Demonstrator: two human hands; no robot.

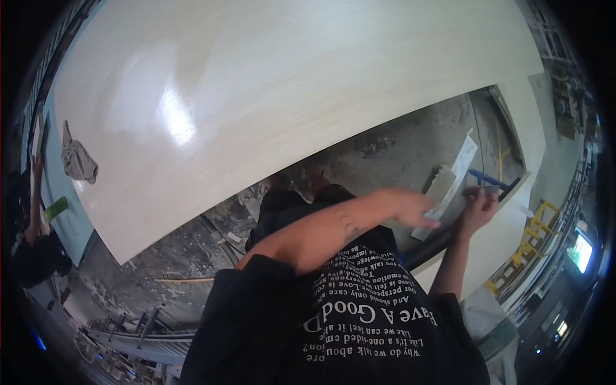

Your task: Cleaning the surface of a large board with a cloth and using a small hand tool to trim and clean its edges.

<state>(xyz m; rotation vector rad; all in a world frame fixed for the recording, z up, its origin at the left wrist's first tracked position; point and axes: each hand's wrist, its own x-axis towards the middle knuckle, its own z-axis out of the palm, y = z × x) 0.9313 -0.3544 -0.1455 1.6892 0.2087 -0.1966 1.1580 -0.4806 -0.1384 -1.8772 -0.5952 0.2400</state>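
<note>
Centrally, a person in a black shirt (359, 321) with white print leaned over a large pale wood-grain board (256, 96) that filled the upper half of the view from nine o'clock round to two o'clock. The left hand (410, 208), its forearm crossing the body toward three o'clock, lay flat with fingers extended on a long pale strip (457, 176); whether the fingers gripped the strip or merely pressed on it could not be told. A small beige block (439, 183) sat against the strip just above that hand. The right hand (478, 208), just beside the left at three o'clock, was curled around a slim grey tool (481, 190) whose tip pointed toward the strip; the tool's kind was too blurred to tell. A blue bar (491, 179) ran beneath the strip and hands toward the edge of a second pale panel (475, 256) at four o'clock. On the large board, near nine o'clock, lay a crumpled grey rag (78, 160). Beneath the board a dusty grey concrete floor (398, 147) showed, with scraps scattered toward seven o'clock. Another person (32, 250) in dark clothing stood at the board's edge at nine o'clock, beside a green object (55, 208).
</note>
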